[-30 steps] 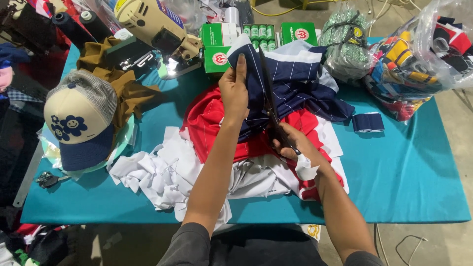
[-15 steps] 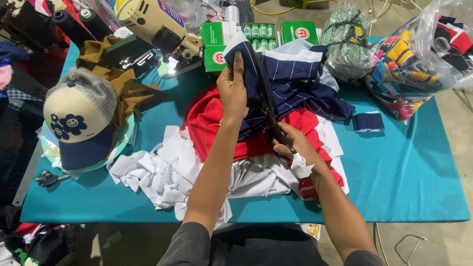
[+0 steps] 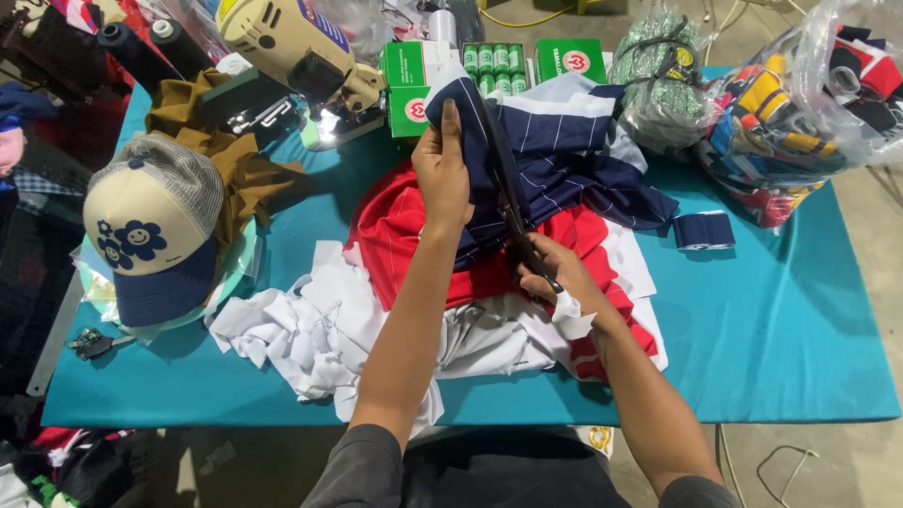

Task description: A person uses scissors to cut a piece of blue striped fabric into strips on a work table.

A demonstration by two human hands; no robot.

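My left hand (image 3: 444, 174) pinches the raised edge of a navy pinstriped fabric (image 3: 564, 160), holding it up off the pile. My right hand (image 3: 555, 273) grips the handles of long black scissors (image 3: 503, 188), whose blades run up along the lifted navy edge toward the left fingers. A strip of white tape wraps one finger of the right hand. Under the navy piece lie red pinstriped fabric (image 3: 395, 230) and crumpled white fabric (image 3: 301, 329).
A teal table (image 3: 771, 329) carries a cream-and-navy cap with flower faces (image 3: 146, 245), brown cloth (image 3: 235, 160), a cream cutting machine (image 3: 292, 47), green boxes (image 3: 569, 58), thread spools, a navy ribbed band (image 3: 704, 230), bagged trims (image 3: 790, 113) and small snips (image 3: 92, 343).
The scissors have worked slightly further up the navy fabric, and my left hand holds the edge a little higher. The rest stays put.
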